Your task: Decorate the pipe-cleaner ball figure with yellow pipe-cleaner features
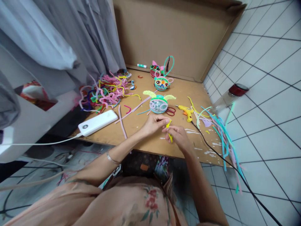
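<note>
Between my two hands, over the front of the table, is a short yellow pipe cleaner (pixel 171 138). My left hand (pixel 155 124) pinches its upper end between thumb and fingers. Lower down, my right hand (pixel 178 137) is closed around the same piece. Just beyond them stands a round clear ornament (pixel 159 106) with a green band, pale yellow ear-like pieces and pink pipe-cleaner curls. Red-handled scissors (pixel 171 111) lie beside it, partly hidden by it. A yellow glue gun (pixel 187 112) rests to the right of my hands.
Two decorated animal-face ornaments (pixel 161 83) stand farther back near a marker (pixel 141 66). At left are a tangled pipe-cleaner heap (pixel 108 91) and a white power bank (pixel 98 122). Loose pipe cleaners (pixel 224 138) overhang the right edge near a red-lidded bottle (pixel 228 97). The glue gun's black cord (pixel 216 153) crosses there.
</note>
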{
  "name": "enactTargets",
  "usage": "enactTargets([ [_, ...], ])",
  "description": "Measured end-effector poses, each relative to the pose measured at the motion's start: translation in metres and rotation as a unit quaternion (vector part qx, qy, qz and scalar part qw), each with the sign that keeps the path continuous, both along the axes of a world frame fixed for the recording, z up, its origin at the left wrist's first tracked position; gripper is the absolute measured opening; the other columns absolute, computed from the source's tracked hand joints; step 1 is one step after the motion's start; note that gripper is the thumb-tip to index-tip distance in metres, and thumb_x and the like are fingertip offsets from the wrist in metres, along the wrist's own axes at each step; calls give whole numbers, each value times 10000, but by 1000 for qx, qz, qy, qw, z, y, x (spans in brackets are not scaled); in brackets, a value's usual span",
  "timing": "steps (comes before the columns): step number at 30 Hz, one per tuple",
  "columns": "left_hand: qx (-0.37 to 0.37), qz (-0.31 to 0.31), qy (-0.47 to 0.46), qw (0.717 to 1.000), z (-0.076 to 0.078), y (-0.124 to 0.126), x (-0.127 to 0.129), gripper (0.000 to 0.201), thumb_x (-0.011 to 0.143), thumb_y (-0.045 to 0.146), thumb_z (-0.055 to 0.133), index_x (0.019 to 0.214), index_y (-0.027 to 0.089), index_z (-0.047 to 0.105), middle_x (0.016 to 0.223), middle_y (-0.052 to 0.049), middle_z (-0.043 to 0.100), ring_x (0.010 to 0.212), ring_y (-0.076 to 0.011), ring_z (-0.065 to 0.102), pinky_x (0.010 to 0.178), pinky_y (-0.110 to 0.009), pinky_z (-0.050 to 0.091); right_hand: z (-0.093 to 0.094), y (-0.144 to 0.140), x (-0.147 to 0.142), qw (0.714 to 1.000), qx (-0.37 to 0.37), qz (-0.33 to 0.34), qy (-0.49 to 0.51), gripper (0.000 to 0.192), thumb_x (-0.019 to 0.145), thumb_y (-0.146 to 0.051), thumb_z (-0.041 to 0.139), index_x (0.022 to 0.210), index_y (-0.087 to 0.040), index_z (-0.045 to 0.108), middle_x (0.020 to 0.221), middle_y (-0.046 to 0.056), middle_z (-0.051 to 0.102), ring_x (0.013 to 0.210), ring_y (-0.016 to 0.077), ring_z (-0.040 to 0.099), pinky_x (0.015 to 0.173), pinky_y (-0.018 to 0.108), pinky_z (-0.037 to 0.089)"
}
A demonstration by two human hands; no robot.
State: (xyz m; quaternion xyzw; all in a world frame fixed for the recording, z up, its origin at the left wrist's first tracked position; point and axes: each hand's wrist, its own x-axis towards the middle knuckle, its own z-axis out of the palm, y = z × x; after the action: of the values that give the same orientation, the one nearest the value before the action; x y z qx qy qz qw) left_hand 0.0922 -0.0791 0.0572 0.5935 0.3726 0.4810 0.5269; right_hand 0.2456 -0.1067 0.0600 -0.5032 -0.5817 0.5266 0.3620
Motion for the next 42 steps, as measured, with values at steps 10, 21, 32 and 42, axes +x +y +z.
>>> enactTargets([
  [10, -57, 24, -145, 987, 7, -12, -1, 436, 671, 549, 792, 747, 148, 639, 620, 14, 593, 494, -54, 473, 476, -188, 351, 1, -23, 0, 996, 26, -13, 81, 398, 721, -544, 667, 815, -160, 710, 564, -2, 653, 449, 85, 542, 457, 200, 398],
  [21, -210, 60, -332, 918, 23, -34, -18, 206, 759, 143, 744, 689, 118, 552, 592, 39, 552, 431, -4, 452, 436, -99, 371, 8, -43, -36, 987, 82, -107, 87, 276, 679, -450, 719, 725, -182, 672, 512, -27, 612, 447, 99, 543, 459, 223, 464],
  [32, -239, 202, -449, 837, 31, -31, -61, 254, 940, 20, 437, 741, 110, 567, 573, 6, 585, 442, -34, 519, 460, -105, 435, -6, -29, -50, 970, 86, -181, 135, 300, 624, -447, 783, 725, -182, 685, 594, -21, 625, 543, 95, 536, 513, 220, 421],
  [42, -222, 172, -422, 862, 14, -45, -48, 121, 861, 121, 652, 757, 117, 590, 651, 10, 650, 482, -32, 564, 493, -115, 476, -6, -21, -90, 947, 17, -216, 236, 340, 613, -492, 779, 684, -175, 678, 619, -10, 640, 523, 80, 501, 515, 230, 396],
])
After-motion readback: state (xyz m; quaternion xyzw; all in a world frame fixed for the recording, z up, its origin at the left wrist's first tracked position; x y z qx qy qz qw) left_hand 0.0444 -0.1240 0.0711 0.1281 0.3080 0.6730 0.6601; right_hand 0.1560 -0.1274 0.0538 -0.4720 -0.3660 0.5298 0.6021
